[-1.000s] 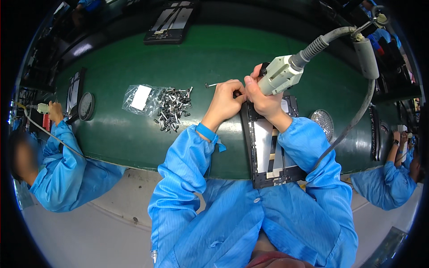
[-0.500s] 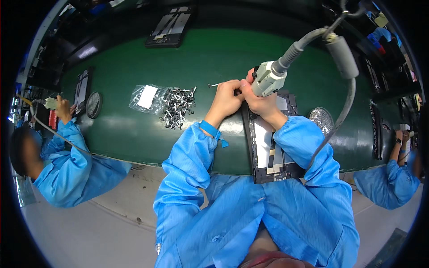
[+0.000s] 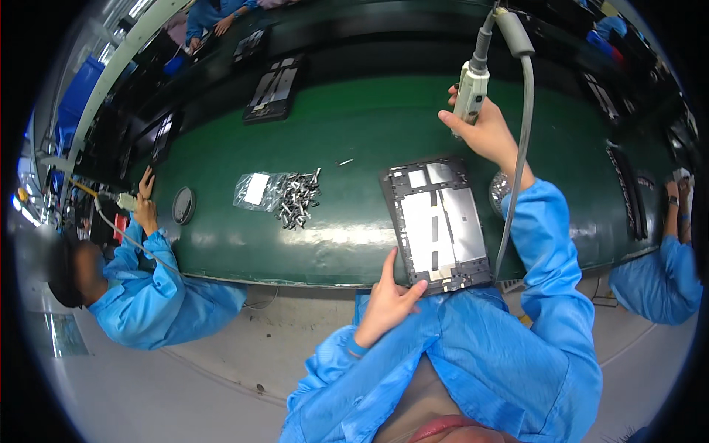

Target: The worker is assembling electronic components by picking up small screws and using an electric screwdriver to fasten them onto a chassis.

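My right hand (image 3: 484,133) is wrapped round a pale electric screwdriver (image 3: 470,92), held up beyond the far right corner of an opened tablet (image 3: 459,214). The tablet lies at the table's near edge, its silver plates and black frame facing up. At its near left corner is my left hand (image 3: 391,304), thumb and index finger spread; the index points along the left side and the thumb touches the near edge. To the left lies a heap of small black and silver parts (image 3: 297,201) beside a clear plastic bag (image 3: 255,189) with a white label. One small silver piece (image 3: 346,161) lies apart.
A thick grey cable (image 3: 526,125) hangs from above, past my right forearm. Partly behind that forearm is a round dish (image 3: 501,193). Another opened tablet (image 3: 273,90) lies farther back on the green table (image 3: 354,118). Co-workers in blue sit at left (image 3: 140,288) and right (image 3: 657,284).
My hands have parted: the left came down to the tablet's near corner, the right lifted away with the screwdriver. The tablet has turned slightly in view, and the camera view has shifted.
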A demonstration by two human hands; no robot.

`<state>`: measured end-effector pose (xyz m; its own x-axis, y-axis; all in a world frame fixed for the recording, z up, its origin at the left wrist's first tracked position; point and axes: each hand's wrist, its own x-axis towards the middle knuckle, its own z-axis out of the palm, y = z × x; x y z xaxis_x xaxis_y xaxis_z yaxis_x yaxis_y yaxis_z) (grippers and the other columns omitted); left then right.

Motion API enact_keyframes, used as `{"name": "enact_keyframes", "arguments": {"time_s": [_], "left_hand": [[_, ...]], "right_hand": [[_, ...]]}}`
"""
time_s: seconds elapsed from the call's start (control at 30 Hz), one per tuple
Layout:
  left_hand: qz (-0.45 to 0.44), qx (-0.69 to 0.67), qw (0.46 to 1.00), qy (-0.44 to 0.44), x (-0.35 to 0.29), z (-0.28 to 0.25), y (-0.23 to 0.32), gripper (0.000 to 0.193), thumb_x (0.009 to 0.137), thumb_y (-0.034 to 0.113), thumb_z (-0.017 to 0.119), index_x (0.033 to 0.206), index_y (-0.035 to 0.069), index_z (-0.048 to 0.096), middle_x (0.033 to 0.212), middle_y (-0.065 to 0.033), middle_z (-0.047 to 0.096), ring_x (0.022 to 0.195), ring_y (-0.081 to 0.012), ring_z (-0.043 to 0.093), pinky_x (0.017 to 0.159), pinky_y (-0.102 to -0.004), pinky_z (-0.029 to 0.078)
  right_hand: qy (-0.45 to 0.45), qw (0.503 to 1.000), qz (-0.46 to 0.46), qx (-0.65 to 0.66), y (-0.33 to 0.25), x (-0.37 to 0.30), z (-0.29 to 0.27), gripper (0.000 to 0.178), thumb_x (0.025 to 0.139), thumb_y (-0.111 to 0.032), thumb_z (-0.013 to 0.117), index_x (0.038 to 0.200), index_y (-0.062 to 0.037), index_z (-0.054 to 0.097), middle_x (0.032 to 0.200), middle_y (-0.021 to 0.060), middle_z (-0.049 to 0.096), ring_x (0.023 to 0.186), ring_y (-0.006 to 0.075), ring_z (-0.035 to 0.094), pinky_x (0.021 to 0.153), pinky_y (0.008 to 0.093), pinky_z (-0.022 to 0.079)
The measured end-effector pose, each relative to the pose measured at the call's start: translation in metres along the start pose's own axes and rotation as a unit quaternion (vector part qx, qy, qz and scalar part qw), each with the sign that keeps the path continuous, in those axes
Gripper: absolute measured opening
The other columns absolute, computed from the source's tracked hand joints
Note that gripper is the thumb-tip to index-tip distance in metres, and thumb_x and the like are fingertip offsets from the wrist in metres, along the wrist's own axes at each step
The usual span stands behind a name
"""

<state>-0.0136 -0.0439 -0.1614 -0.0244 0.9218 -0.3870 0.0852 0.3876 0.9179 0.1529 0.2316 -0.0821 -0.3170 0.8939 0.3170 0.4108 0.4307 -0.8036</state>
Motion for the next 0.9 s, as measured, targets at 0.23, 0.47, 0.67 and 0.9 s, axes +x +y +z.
{"name": "enact_keyframes", "arguments": {"time_s": [0.23, 0.47, 0.67, 0.9], "left_hand": [[0.013, -0.165, 0.98, 0.111, 0.044, 0.01, 0.002, 0.052, 0.092, 0.017, 0.063, 0.128, -0.012, 0.039, 0.067, -0.0148, 0.064, 0.056, -0.0205, 0.066, 0.046, -0.0264, 0.049], [0.101, -0.104, 0.964, 0.221, 0.213, -0.016, 0.045, 0.034, 0.094, 0.023, 0.061, 0.108, -0.008, 0.059, 0.074, -0.0131, 0.067, 0.054, -0.0166, 0.065, 0.046, -0.0231, 0.049], [0.197, -0.274, 0.899, 0.28, 0.341, -0.021, 0.074, 0.031, 0.091, 0.001, 0.058, 0.117, -0.015, 0.053, 0.095, -0.0176, 0.065, 0.081, -0.0226, 0.068, 0.071, -0.0263, 0.056], [0.305, 0.101, 0.944, 0.073, 0.287, 0.012, 0.074, 0.032, 0.083, 0.006, 0.065, 0.114, -0.001, 0.062, 0.103, -0.0112, 0.068, 0.095, -0.0202, 0.064, 0.088, -0.0323, 0.048]], "right_hand": [[-0.023, 0.995, 0.011, -0.096, 0.069, -0.066, -0.094, 0.084, 0.074, -0.03, 0.079, 0.139, -0.0004, 0.036, 0.126, 0.0209, 0.051, 0.119, 0.0334, 0.05, 0.101, 0.0396, 0.04], [0.03, 0.98, 0.052, -0.19, 0.07, -0.17, -0.073, 0.117, 0.055, -0.034, 0.089, 0.145, -0.0005, 0.022, 0.144, 0.0239, 0.03, 0.134, 0.0411, 0.03, 0.111, 0.0446, 0.03], [0.095, 0.947, 0.102, -0.29, 0.065, -0.163, -0.04, 0.118, 0.054, -0.044, 0.088, 0.143, 0.0005, 0.024, 0.142, 0.0255, 0.03, 0.13, 0.0437, 0.032, 0.108, 0.0486, 0.032], [0.116, 0.945, 0.072, -0.297, 0.089, -0.145, -0.043, 0.114, 0.059, -0.05, 0.084, 0.142, 0.0007, 0.026, 0.137, 0.0243, 0.033, 0.126, 0.042, 0.034, 0.106, 0.0489, 0.033]]}}
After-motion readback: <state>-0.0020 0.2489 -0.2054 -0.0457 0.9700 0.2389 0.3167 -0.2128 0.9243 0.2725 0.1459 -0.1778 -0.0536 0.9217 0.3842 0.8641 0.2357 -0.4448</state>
